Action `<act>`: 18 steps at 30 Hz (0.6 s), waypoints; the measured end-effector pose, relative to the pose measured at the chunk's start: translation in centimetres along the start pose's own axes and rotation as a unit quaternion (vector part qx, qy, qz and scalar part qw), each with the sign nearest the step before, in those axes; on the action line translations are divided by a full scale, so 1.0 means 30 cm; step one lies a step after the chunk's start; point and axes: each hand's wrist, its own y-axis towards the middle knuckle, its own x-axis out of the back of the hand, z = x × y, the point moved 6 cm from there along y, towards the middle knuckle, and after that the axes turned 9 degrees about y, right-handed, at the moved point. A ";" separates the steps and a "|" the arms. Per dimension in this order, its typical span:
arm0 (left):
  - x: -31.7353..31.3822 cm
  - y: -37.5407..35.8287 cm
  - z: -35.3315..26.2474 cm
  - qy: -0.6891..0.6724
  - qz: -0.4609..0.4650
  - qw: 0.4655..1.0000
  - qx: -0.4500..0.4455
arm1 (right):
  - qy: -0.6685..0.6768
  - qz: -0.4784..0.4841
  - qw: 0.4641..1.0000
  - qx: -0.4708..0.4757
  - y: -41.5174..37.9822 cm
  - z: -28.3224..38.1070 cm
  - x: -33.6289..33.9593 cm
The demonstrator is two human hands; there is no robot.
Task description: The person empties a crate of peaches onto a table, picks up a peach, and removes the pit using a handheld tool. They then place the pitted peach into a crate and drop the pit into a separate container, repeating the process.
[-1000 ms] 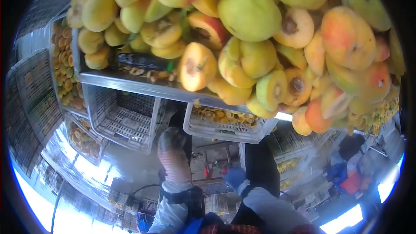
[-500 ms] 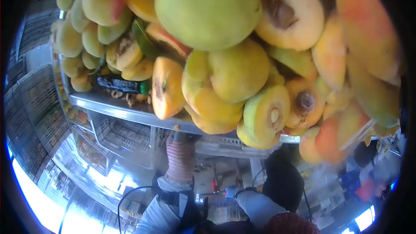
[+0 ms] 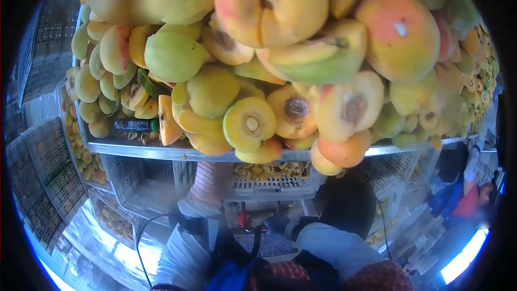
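Halved and whole yellow-green fruit is heaped on a metal-edged table. My left arm, in a striped sleeve, reaches up to the table's edge, and the hand beyond it is hidden. Below the edge, my right hand, in a dark blue glove, looks closed around something dark and small that I cannot make out. A red object shows just left of it. A dark bottle with a green cap lies among the fruit at the left.
Under the table edge are a grey crate and another crate of cut fruit pieces. Stacked crates stand at the left. A dark rounded shape is right of my hand. Another person in red and blue is at the far right.
The view has shifted and pulled back from the fruit, showing more of the heap and the crate of pieces. My left hand has dropped out of sight behind the edge.
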 end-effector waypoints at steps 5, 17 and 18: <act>-0.015 0.089 0.014 0.202 -0.020 0.960 -0.193 | -0.009 -0.046 0.994 0.100 -0.012 0.085 0.049; 0.018 0.052 -0.101 -0.108 0.078 0.988 -0.079 | -0.224 -0.258 0.939 0.040 -0.377 0.381 0.349; 0.016 0.014 -0.071 -0.125 0.111 0.985 -0.041 | -0.175 -0.313 0.926 0.117 -0.435 0.364 0.334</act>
